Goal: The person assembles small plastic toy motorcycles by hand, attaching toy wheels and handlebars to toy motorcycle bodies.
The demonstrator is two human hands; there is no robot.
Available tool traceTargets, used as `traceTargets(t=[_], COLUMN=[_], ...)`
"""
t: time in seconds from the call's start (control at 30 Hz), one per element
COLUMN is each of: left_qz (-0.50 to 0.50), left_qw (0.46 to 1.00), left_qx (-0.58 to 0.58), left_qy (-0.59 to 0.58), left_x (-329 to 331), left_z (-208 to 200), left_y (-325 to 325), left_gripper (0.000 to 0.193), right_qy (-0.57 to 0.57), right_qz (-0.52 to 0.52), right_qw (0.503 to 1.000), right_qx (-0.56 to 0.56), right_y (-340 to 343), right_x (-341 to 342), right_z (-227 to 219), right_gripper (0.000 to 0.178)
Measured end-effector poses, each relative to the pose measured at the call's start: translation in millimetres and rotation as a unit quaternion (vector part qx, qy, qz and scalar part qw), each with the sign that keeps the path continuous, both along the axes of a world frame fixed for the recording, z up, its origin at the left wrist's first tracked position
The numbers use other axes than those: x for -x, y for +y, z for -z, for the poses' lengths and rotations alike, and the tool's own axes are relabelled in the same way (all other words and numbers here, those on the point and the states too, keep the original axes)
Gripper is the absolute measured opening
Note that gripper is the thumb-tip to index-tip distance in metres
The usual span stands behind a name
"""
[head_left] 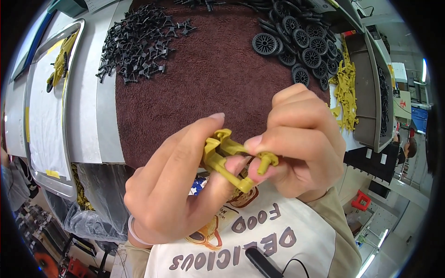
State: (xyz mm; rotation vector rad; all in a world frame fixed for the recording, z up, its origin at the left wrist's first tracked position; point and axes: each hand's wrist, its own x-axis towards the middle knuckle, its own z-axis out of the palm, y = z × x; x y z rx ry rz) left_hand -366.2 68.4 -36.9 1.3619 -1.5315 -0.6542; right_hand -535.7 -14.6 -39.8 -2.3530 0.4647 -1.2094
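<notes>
Both hands hold one mustard-yellow plastic frame part close to my chest, above the front edge of a dark brown towel mat. My left hand pinches its left end between thumb and fingers. My right hand grips the right end, where a short yellow peg sticks out near the fingertips. Part of the frame is hidden behind my fingers.
A pile of small black plastic brackets lies at the mat's far left, a heap of black spoked wheels at its far right. More yellow parts lie to the right. A metal tray with a yellow piece stands left.
</notes>
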Motion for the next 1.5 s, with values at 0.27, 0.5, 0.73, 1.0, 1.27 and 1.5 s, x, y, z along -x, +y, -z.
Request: traceTargets(t=[0.27, 0.5, 0.73, 1.0, 1.27, 1.5], left_qz=[-0.067, -0.160, -0.083, -0.112, -0.204, -0.136], left_qw=[0.985, 0.956, 0.936, 0.927, 0.923, 0.927], left_qx=[0.110, 0.041, 0.016, 0.094, 0.088, 0.089], left_qy=[-0.117, 0.243, 0.341, 0.347, 0.313, 0.337], left_x=[2.8, -20.0, -26.6, -44.0, -63.2, -60.3], left_z=[3.9, 17.4, 31.6, 44.5, 51.2, 43.6], left_y=[-0.7, 12.0, 6.9, 20.6, 39.3, 30.5], left_gripper=[0.034, 0.050, 0.046, 0.037, 0.035, 0.049], right_qy=[-0.021, -0.204, -0.218, -0.240, -0.046, 0.049], right_qz=[0.025, 0.233, 0.125, -0.046, 0.039, 0.022], right_qw=[0.999, 0.929, 0.923, 0.834, 0.915, 0.962], right_qx=[0.004, -0.199, -0.292, -0.495, -0.398, -0.269], right_y=[-0.1, -18.0, -22.3, -8.8, -2.9, 4.8], right_x=[-5.6, 24.6, 12.1, -28.0, -42.5, -30.4], right_z=[6.8, -2.4, 15.4, 25.0, 33.2, 8.1], right_gripper=[0.030, 0.021, 0.022, 0.017, 0.015, 0.045])
